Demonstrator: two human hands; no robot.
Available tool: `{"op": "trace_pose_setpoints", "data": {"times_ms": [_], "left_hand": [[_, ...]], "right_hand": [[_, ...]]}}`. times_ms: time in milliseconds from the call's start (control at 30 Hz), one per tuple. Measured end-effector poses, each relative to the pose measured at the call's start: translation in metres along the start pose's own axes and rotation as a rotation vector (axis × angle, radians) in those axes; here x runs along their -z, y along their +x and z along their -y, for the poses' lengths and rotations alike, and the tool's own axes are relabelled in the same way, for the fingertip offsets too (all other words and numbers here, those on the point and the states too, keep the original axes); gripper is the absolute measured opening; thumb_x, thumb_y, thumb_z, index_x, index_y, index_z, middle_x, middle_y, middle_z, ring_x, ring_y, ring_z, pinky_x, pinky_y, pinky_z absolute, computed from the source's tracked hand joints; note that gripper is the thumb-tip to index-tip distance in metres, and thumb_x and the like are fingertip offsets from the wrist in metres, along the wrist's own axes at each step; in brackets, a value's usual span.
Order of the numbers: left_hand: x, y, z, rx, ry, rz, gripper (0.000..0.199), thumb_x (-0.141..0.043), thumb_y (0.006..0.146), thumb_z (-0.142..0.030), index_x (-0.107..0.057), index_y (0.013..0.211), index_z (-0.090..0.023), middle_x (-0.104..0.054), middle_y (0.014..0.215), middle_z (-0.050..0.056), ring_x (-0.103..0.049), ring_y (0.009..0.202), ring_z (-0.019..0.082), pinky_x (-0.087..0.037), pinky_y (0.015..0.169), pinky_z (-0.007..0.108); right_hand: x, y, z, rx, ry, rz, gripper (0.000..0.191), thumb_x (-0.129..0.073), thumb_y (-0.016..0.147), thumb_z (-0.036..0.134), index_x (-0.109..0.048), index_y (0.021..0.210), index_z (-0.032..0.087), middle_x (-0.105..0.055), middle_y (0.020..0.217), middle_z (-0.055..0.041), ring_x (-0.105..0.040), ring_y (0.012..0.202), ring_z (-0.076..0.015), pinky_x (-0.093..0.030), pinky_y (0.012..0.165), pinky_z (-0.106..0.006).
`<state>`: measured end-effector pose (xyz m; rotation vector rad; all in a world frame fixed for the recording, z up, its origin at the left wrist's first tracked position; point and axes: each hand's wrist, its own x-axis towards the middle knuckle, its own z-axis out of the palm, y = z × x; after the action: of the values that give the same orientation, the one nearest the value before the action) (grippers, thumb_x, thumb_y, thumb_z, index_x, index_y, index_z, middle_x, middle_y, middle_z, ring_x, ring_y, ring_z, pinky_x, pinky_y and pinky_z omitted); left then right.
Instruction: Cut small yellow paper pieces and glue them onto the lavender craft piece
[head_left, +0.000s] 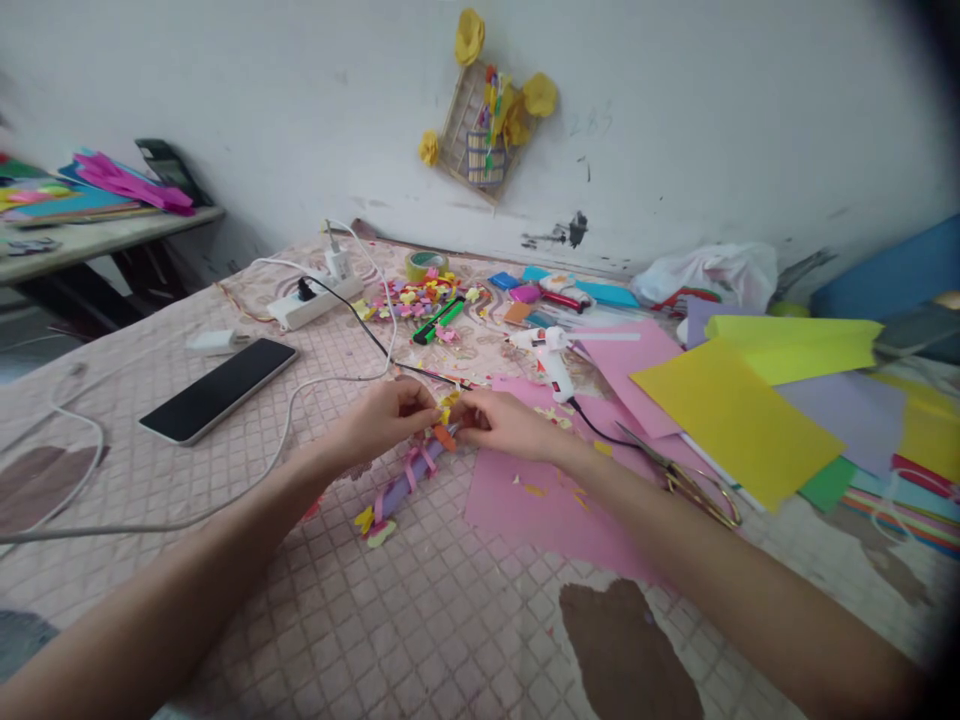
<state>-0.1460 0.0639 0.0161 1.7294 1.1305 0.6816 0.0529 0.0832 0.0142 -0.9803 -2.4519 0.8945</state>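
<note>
A purple paper tube (409, 481), wound with a pink strip, slants over the table in front of me. Small yellow and pale green paper shapes are stuck at its near end, and an orange piece (445, 437) sits near its far end. My left hand (390, 415) is closed in a pinch at a small yellow paper flower (449, 402) at that far end. Opposite it, my right hand (499, 422) has its fingers closed around the tube's far end, partly hiding it. The fingertips of both hands nearly meet.
Beyond my hands are a white glue gun (553, 362), a green cutter (439, 320) and a pile of foam flowers (409, 296). Scissors (686, 478) and coloured paper (739, 415) lie right. A phone (220, 390), power strip (315, 302) and cables lie left.
</note>
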Motion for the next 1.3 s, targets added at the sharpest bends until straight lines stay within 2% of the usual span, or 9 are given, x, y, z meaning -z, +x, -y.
{"op": "trace_pose_setpoints", "data": {"times_ms": [133,233,367,433,567,733,967,1167,1300], "left_hand": [[0.000,-0.001,-0.003,0.004,-0.036,-0.001,0.014,-0.055,0.078,-0.027,-0.051,0.072,-0.015,-0.055,0.059,-0.002,-0.050,0.050,0.007,-0.037,0.047,0.018],[0.002,-0.002,-0.008,0.042,-0.052,-0.036,0.015,-0.056,0.077,-0.027,-0.051,0.071,-0.015,-0.060,0.065,0.001,-0.050,0.051,0.007,-0.035,0.045,0.017],[0.004,-0.003,-0.012,0.071,-0.036,-0.103,0.015,-0.057,0.075,-0.028,-0.051,0.071,-0.014,-0.062,0.068,0.003,-0.049,0.051,0.007,-0.036,0.044,0.017],[0.005,-0.002,-0.013,0.073,-0.044,-0.122,0.015,-0.057,0.075,-0.028,-0.052,0.072,-0.014,-0.059,0.064,0.002,-0.048,0.049,0.007,-0.035,0.044,0.018],[0.005,0.001,-0.014,0.074,-0.014,-0.129,0.015,-0.057,0.075,-0.028,-0.053,0.071,-0.014,-0.051,0.055,-0.002,-0.042,0.044,0.006,-0.032,0.041,0.017],[0.003,0.004,-0.017,0.052,0.057,-0.061,0.016,-0.057,0.076,-0.029,-0.053,0.070,-0.014,-0.047,0.052,-0.004,-0.038,0.042,0.005,-0.027,0.039,0.017],[0.003,0.012,-0.021,-0.011,0.112,-0.051,0.013,-0.056,0.075,-0.025,-0.055,0.071,-0.013,-0.051,0.057,-0.003,-0.043,0.049,0.006,-0.032,0.045,0.017],[0.001,0.015,-0.022,-0.022,0.095,-0.025,0.010,-0.057,0.074,-0.022,-0.055,0.071,-0.013,-0.053,0.058,-0.003,-0.046,0.051,0.006,-0.036,0.048,0.018],[0.001,0.012,-0.018,0.006,0.068,-0.027,0.011,-0.058,0.074,-0.023,-0.054,0.072,-0.013,-0.053,0.057,-0.003,-0.046,0.049,0.006,-0.034,0.045,0.017]], "right_hand": [[0.010,-0.015,0.000,-0.056,0.104,-0.139,0.016,-0.052,0.079,0.016,-0.058,0.094,0.017,-0.059,0.074,-0.0003,-0.052,0.062,-0.0116,-0.039,0.056,-0.023],[0.026,-0.036,-0.004,-0.105,0.155,-0.275,0.010,-0.050,0.082,0.022,-0.058,0.084,0.017,-0.058,0.074,-0.0005,-0.051,0.061,-0.0114,-0.038,0.054,-0.022],[0.047,-0.067,-0.020,-0.252,0.086,-0.433,0.019,-0.053,0.082,0.034,-0.056,0.072,0.017,-0.052,0.060,0.0018,-0.047,0.052,-0.0117,-0.036,0.049,-0.023],[0.054,-0.077,-0.035,-0.302,0.058,-0.579,0.021,-0.054,0.080,0.037,-0.056,0.074,0.018,-0.055,0.063,0.0002,-0.051,0.057,-0.0138,-0.040,0.053,-0.025],[0.061,-0.075,-0.065,-0.361,-0.102,-0.745,0.031,-0.062,0.073,0.041,-0.057,0.091,0.017,-0.062,0.085,-0.0080,-0.057,0.075,-0.0201,-0.046,0.066,-0.032],[0.064,-0.051,-0.077,-0.389,-0.245,-0.661,0.046,-0.063,0.070,0.045,-0.055,0.103,0.013,-0.061,0.098,-0.0125,-0.058,0.085,-0.0232,-0.046,0.073,-0.034],[0.064,-0.030,-0.070,-0.421,-0.316,-0.564,0.024,-0.061,0.070,0.039,-0.060,0.072,0.015,-0.061,0.067,-0.0059,-0.054,0.060,-0.0193,-0.035,0.053,-0.027],[0.057,-0.026,-0.074,-0.417,-0.287,-0.573,0.023,-0.060,0.070,0.036,-0.053,0.057,0.017,-0.055,0.056,-0.0020,-0.049,0.054,-0.0161,-0.029,0.050,-0.025],[0.057,-0.028,-0.073,-0.393,-0.216,-0.647,0.024,-0.055,0.075,0.036,-0.050,0.061,0.018,-0.052,0.057,0.0001,-0.046,0.053,-0.0142,-0.029,0.049,-0.024]]}}
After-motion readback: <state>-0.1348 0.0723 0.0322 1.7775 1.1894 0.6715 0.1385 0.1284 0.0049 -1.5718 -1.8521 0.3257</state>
